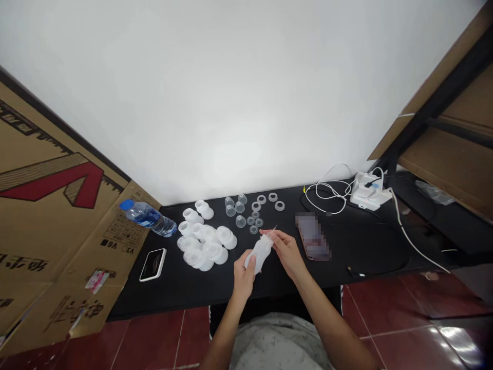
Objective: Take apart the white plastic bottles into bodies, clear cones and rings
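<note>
My left hand [244, 275] is wrapped round the lower end of a small white plastic bottle [261, 252], held tilted above the black table [181, 288]. My right hand [284, 248] pinches the bottle's upper end, where a thin pointed tip sticks out. Just left of the bottle lies a heap of several white funnel-shaped plastic parts [206, 239]. Behind them sit several small clear cups [239, 209] and several translucent rings [269, 200].
A water bottle with a blue cap [148, 216] lies at the left by a cardboard box [50, 226]. A white-framed phone [153, 264] and a blurred phone [313, 236] lie on the table. White chargers and cables [365, 191] sit at the back right. A shelf frame [439, 128] stands right.
</note>
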The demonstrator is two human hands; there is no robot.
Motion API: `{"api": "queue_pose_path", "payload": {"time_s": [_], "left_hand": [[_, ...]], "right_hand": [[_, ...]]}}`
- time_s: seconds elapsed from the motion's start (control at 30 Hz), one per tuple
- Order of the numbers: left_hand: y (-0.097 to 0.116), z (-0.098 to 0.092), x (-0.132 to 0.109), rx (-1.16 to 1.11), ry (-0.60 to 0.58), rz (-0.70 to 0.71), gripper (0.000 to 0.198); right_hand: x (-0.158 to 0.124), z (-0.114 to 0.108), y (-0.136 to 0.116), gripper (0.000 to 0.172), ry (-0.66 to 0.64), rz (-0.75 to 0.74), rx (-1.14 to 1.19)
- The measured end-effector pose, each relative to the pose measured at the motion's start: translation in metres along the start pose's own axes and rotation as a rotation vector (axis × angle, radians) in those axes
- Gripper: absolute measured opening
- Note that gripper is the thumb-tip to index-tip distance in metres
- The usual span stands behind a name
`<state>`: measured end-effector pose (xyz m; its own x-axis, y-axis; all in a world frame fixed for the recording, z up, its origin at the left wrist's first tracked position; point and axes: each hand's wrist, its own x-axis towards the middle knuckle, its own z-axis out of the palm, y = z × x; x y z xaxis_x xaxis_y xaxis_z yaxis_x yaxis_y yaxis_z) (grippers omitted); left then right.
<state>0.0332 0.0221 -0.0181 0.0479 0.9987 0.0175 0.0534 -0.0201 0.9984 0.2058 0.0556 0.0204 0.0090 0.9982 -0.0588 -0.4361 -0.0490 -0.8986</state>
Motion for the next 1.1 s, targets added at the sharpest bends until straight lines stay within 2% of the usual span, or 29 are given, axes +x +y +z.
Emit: {"api": "queue_pose_path", "payload": {"time_s": [0.23,0.43,0.53,0.67,0.8,0.93,1.1], "left_hand": [[-0.005,0.0,0.001,0.056,-0.023,0.013,0.057],[-0.004,0.001,0.001,0.086,-0.018,0.052,0.053],[-0.003,0.0,0.0,0.089,-0.037,0.051,0.054],[-0.006,0.0,-0.001,0.053,-0.016,0.026,0.059],[-0.009,0.0,-0.002,0.014,-0.033,0.017,0.058],[-0.007,-0.002,0.0,0.058,-0.052,0.016,0.055],[0.002,-0.004,0.002,0.2,-0.005,0.083,0.045]], "right_hand": [[0.003,-0.001,0.001,0.036,0.059,-0.013,0.094],[0.002,-0.001,0.006,0.03,0.065,-0.089,0.097],[0.002,0.0,0.005,0.031,0.065,-0.079,0.102],[0.002,-0.001,-0.001,0.039,0.015,-0.044,0.094],[0.001,-0.006,-0.003,0.058,-0.122,0.004,0.061],[0.0,-0.008,-0.002,0.044,-0.157,0.031,-0.002],[-0.001,-0.004,-0.002,0.045,-0.096,0.007,-0.019]]}}
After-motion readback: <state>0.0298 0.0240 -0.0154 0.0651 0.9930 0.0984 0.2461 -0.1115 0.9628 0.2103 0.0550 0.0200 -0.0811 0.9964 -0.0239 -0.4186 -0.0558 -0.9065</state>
